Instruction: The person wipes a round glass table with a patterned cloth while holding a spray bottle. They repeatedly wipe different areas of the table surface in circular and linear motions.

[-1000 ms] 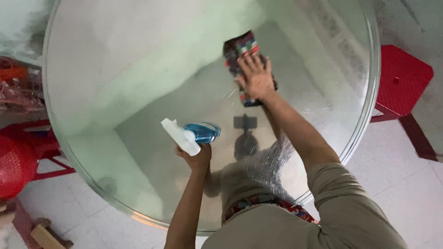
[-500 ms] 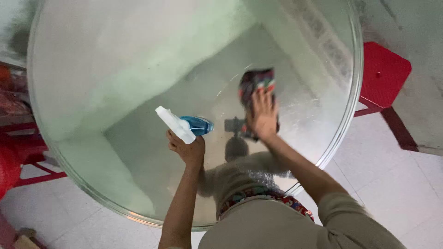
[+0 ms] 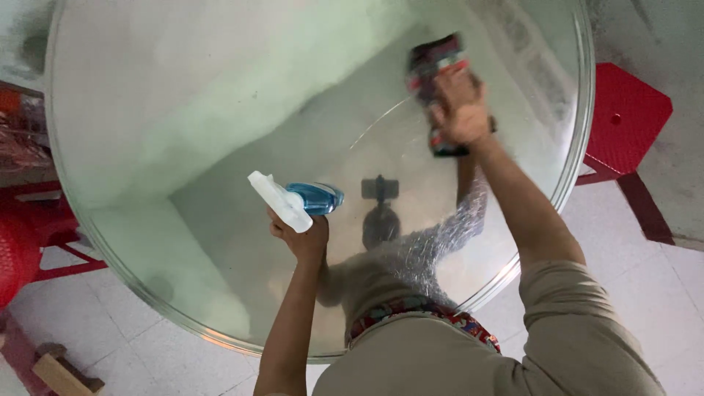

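Right hand (image 3: pixel 460 110) and striped cloth (image 3: pixel 434 70) motion-blurred, cloth pattern unreadable; spray bottle (image 3: pixel 293 202) body partly hidden behind left hand (image 3: pixel 302 236); round glass table (image 3: pixel 132 279) far rim cut off by top edge

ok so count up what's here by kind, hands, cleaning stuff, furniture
Hands: 2, the left hand and the right hand
Cleaning things: 2, the white-and-blue spray bottle and the dark striped cloth
Tables: 1, the round glass table
Red stools: 1, the red plastic stool
Total: 6
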